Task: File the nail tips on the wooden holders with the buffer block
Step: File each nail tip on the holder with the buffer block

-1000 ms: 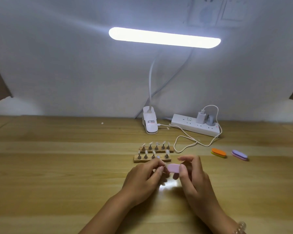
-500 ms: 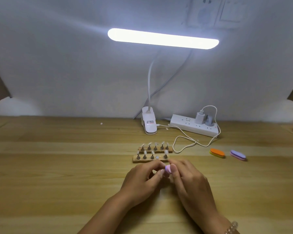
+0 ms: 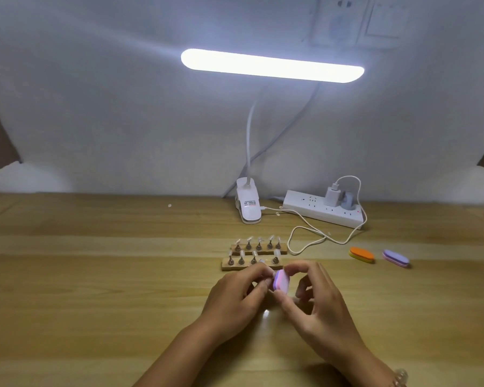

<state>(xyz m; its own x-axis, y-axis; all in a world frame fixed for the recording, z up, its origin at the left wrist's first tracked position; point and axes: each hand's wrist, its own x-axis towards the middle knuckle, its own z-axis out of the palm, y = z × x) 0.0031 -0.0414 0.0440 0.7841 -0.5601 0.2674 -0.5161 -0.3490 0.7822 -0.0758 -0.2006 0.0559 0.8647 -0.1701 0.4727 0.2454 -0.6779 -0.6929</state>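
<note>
Two wooden holders stand one behind the other on the table, the near holder (image 3: 226, 265) and the far holder (image 3: 282, 250), each carrying several clear nail tips on metal pegs. Just in front of them my right hand (image 3: 317, 305) pinches a pink and purple buffer block (image 3: 364, 284) between thumb and forefinger. My left hand (image 3: 235, 296) pinches a small nail tip stand against the block's left face; the tip itself is mostly hidden by my fingers.
An orange buffer block (image 3: 361, 254) and a purple one (image 3: 396, 258) lie to the right. Behind the holders are a white clip lamp base (image 3: 248, 208), a white power strip (image 3: 323, 210) with plugs, and a looping white cable (image 3: 305, 238).
The buffer block has turned from flat and broadside to edge-on, then tilted again, and it slid left against the tip in my left hand. Both hands stayed in front of the holders.
</note>
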